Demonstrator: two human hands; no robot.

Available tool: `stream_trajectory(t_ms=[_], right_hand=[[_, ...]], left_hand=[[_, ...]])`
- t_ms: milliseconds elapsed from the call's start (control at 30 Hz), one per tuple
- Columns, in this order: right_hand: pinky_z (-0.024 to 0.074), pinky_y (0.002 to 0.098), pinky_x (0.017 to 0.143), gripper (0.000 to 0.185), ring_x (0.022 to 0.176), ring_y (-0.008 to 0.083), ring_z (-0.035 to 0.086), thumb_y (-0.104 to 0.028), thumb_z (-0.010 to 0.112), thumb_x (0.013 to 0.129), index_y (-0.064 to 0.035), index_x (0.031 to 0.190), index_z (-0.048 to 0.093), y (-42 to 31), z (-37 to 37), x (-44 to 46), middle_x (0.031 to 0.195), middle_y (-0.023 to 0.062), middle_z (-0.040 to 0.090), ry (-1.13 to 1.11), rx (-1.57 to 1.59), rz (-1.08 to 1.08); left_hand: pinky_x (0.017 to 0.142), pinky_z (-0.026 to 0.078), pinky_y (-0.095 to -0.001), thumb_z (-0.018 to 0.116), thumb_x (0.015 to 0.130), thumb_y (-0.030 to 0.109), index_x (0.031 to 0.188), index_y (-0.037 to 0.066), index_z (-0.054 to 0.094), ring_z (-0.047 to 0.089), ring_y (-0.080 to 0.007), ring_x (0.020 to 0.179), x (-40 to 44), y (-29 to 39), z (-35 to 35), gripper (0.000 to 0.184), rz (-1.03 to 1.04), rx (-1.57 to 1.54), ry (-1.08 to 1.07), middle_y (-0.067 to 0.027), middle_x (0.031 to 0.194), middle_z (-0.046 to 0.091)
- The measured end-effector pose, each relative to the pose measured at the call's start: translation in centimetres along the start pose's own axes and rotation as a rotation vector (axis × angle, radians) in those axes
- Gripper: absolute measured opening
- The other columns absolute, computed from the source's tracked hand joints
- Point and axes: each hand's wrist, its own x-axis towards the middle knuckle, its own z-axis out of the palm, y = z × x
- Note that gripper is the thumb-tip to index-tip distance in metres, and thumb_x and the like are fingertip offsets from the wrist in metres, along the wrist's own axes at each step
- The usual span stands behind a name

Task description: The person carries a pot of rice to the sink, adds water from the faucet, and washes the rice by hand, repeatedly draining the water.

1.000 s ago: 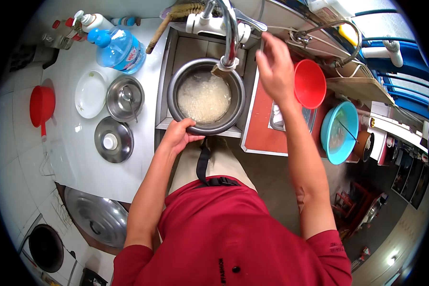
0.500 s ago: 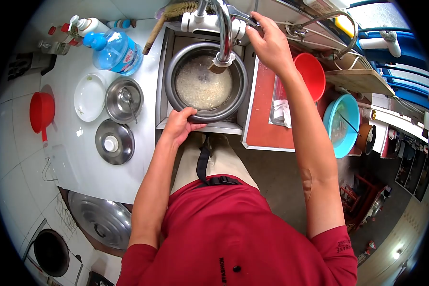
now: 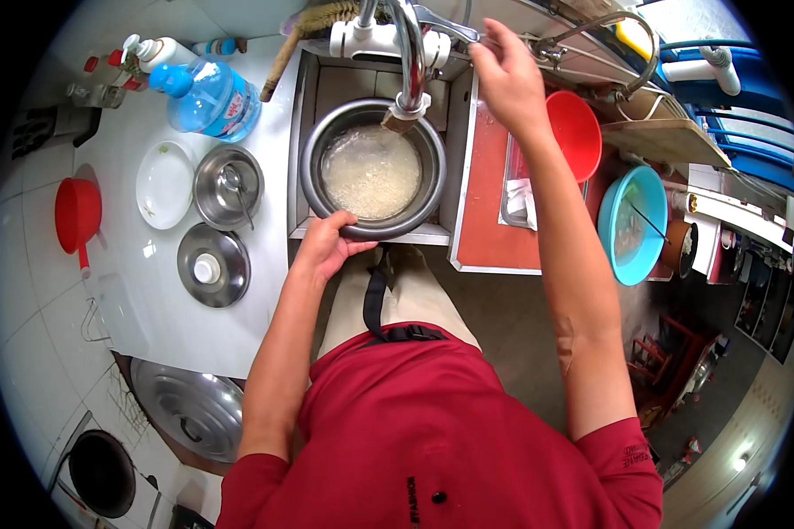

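A dark metal pot (image 3: 312, 181) with rice and cloudy water (image 3: 372, 174) in it is in the sink (image 3: 457, 141), under the faucet (image 3: 412, 66). My left hand (image 3: 329, 243) grips the pot's near rim, thumb on top and fingers below. Beside the end of the faucet lever (image 3: 448, 24) is my right hand (image 3: 506, 78), its fingers apart and nothing in them. No stream of water can be made out at the spout.
Left of the sink are a blue-capped bottle (image 3: 212, 99), a white plate (image 3: 165, 185), a steel bowl (image 3: 203, 187) and a lid (image 3: 213, 280). On the right are a red bowl (image 3: 574, 137), a tray (image 3: 513, 189) and a light-blue basin (image 3: 633, 226). A brush (image 3: 282, 66) lies behind.
My right hand went up to the lever, touched it half a second ago, and is now a little off its end. The pot, still in my left hand, has shifted slightly left.
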Motion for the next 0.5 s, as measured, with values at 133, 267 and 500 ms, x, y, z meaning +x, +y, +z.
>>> stream_trajectory(t_ms=[133,267,500], right_hand=[[0.0483,0.0384,0.084,0.030,0.093,0.0293,0.063,-0.020,0.056,0.085,-0.0017,0.109,0.060,0.4,0.3,-5.1,0.095,0.0200,0.065,-0.190,0.133,0.214],[0.0465,0.0405,0.088,0.030,0.098,0.0335,0.061,-0.017,0.050,0.085,-0.0060,0.109,0.064,-0.7,6.2,-13.1,0.105,0.0192,0.064,-1.052,-0.036,0.113],[0.0431,0.0426,0.095,0.035,0.107,0.0367,0.056,-0.013,0.050,0.084,-0.0051,0.117,0.060,0.3,8.6,-12.8,0.115,0.0209,0.060,-0.987,-0.229,-0.087]], left_hand=[[0.070,0.060,-0.0447,0.053,0.083,0.003,0.109,-0.009,0.050,0.066,-0.0315,0.086,-0.2,-0.4,0.4,0.029,0.015,-0.051,-0.015,-0.0233,0.103,0.062],[0.068,0.060,-0.0425,0.052,0.083,0.004,0.106,-0.009,0.051,0.067,-0.0298,0.083,-0.3,-0.9,0.7,0.026,-0.007,-0.023,-0.066,-0.0208,0.098,0.063],[0.067,0.060,-0.0421,0.052,0.082,0.004,0.101,-0.007,0.054,0.067,-0.0283,0.080,-0.9,-1.0,1.3,0.022,0.011,0.023,-0.072,-0.0178,0.094,0.064]])
